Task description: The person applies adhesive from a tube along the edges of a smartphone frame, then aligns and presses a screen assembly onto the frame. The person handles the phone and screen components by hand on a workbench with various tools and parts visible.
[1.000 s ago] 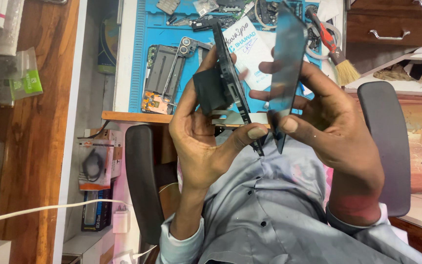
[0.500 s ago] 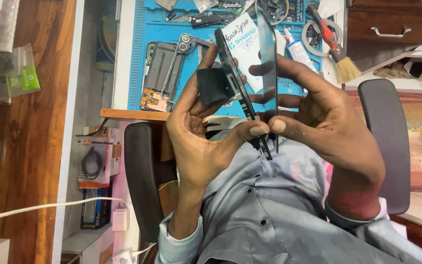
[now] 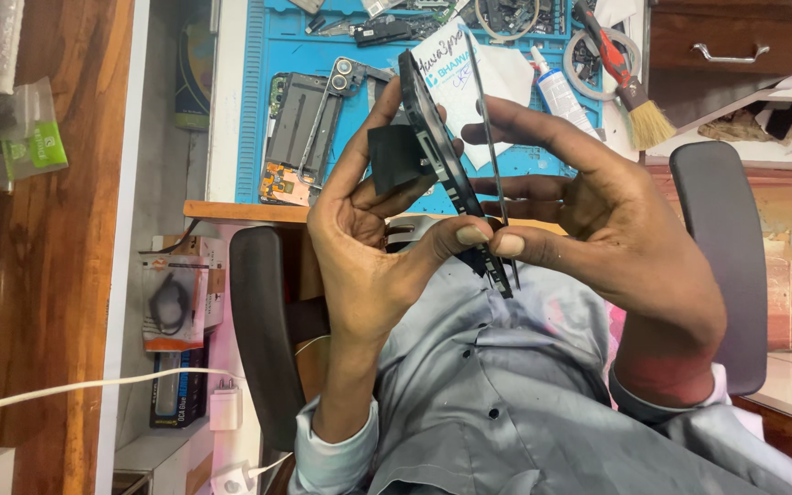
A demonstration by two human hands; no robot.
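Note:
My left hand (image 3: pixel 359 247) grips a black phone body (image 3: pixel 437 156), held up edge-on in front of my chest. Its fingers rest beside a black square part (image 3: pixel 396 158) on the body's left face. My right hand (image 3: pixel 598 215) pinches a thin dark screen panel (image 3: pixel 486 137), which stands nearly edge-on just right of the body. Both thumbs meet at the lower end, where panel and body come together. The gap between the two is narrow at the top.
Behind the hands lies a blue work mat (image 3: pixel 249 110) with an opened phone chassis (image 3: pixel 309 128), a white paper note (image 3: pixel 506 73), a white tube (image 3: pixel 561 92) and a brush (image 3: pixel 639 110). Dark chair armrests (image 3: pixel 263 330) flank my grey shirt. A white cable (image 3: pixel 93 385) runs lower left.
The screen panel has swung in towards the phone body, from a broad open angle to almost parallel with it. Both hands have risen slightly in view.

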